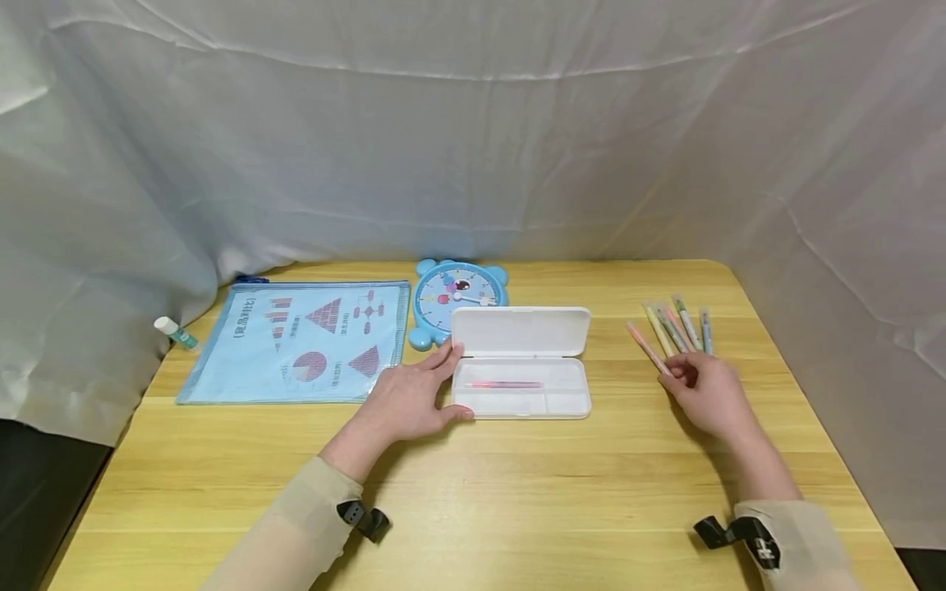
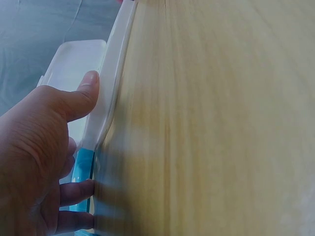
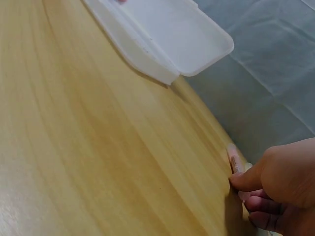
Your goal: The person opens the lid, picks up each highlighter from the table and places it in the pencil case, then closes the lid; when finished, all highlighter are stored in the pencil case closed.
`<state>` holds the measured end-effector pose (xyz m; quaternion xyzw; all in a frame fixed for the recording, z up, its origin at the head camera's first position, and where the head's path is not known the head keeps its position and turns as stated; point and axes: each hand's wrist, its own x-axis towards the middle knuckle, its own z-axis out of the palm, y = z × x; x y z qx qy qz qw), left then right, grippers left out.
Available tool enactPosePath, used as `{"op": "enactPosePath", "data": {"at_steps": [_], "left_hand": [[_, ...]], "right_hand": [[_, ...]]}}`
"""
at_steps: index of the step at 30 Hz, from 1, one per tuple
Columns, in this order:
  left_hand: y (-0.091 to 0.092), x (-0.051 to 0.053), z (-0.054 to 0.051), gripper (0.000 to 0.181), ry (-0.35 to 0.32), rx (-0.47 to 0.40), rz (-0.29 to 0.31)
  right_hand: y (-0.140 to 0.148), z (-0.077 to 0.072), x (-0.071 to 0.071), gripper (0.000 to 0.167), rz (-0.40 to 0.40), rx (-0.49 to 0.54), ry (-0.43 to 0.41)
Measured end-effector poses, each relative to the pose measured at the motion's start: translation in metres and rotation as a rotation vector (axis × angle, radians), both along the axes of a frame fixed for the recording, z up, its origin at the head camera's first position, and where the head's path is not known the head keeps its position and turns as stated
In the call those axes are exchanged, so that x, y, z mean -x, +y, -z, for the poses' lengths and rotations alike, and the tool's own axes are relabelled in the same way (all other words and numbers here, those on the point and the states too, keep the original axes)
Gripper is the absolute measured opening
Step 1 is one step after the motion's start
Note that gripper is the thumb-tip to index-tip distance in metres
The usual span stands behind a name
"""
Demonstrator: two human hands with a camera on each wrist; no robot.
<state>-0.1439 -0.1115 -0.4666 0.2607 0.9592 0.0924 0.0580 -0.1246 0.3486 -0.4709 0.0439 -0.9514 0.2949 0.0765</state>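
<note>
1. Right hand [image 1: 705,394]: thumb and fingertips are pinching an orange-pink pen [image 1: 646,345] by its near end, well to the right of the white pencil case [image 1: 567,402]; the pen is slanting away, toward the far left.
2. Left hand [image 1: 410,400]: thumb and index finger are spreading wide apart along the case's left side, thumb touching its near-left corner, index finger reaching the hinge end by the raised lid [image 1: 521,331]. Other fingers are bending down beside the case; cannot tell if they are touching the toy clock.
3. Pencil case is lying open, lid tilting up at the far side. One pink-red pen [image 1: 506,385] is lying lengthwise in its tray.
4. Loose pens, right of the case, are fanning out just beyond the right hand: yellow pen [image 1: 658,330], a few pink and green ones, blue pen [image 1: 706,331] rightmost.
5. Blue toy clock [image 1: 443,305] is sitting behind the case, to its left, lid partly covering it in the head view.
6. Blue zip pouch [image 1: 259,361], printed with charts, is lying flat left of the case.
7. Glue stick [image 1: 177,333] is sitting farthest left of the case, past the pouch; cannot tell if upright.
8. Wooden table [image 1: 502,501] is supporting everything; pale curtain [image 1: 473,148] is hanging behind the case.
</note>
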Motion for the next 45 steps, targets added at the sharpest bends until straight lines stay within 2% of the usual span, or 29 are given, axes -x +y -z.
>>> {"op": "enactPosePath", "data": {"at_steps": [8, 14, 18, 25, 30, 35, 45], "left_hand": [[0.000, 0.000, -0.001, 0.104, -0.007, -0.004, 0.000], [0.000, 0.000, -0.001, 0.104, -0.009, -0.004, 0.004], [0.000, 0.000, -0.001, 0.104, -0.005, -0.004, 0.003], [0.001, 0.001, -0.001, 0.103, -0.001, -0.005, 0.005], [0.001, 0.001, -0.002, 0.103, 0.002, -0.002, 0.008], [0.000, 0.001, -0.001, 0.103, 0.002, -0.005, 0.007], [0.000, 0.000, 0.000, 0.103, 0.002, -0.029, 0.001]], "right_hand": [[-0.003, 0.001, 0.002, 0.013, 0.009, -0.027, -0.015], [-0.005, -0.007, 0.000, 0.022, 0.018, 0.056, -0.047], [-0.007, -0.017, 0.001, 0.024, -0.009, 0.084, 0.011], [-0.019, -0.035, 0.003, 0.018, -0.058, 0.123, 0.135], [-0.036, -0.047, 0.003, 0.016, -0.119, 0.158, 0.234], [-0.058, -0.054, 0.004, 0.015, -0.214, 0.184, 0.280], [-0.094, -0.042, 0.008, 0.012, -0.376, 0.173, 0.209]]}}
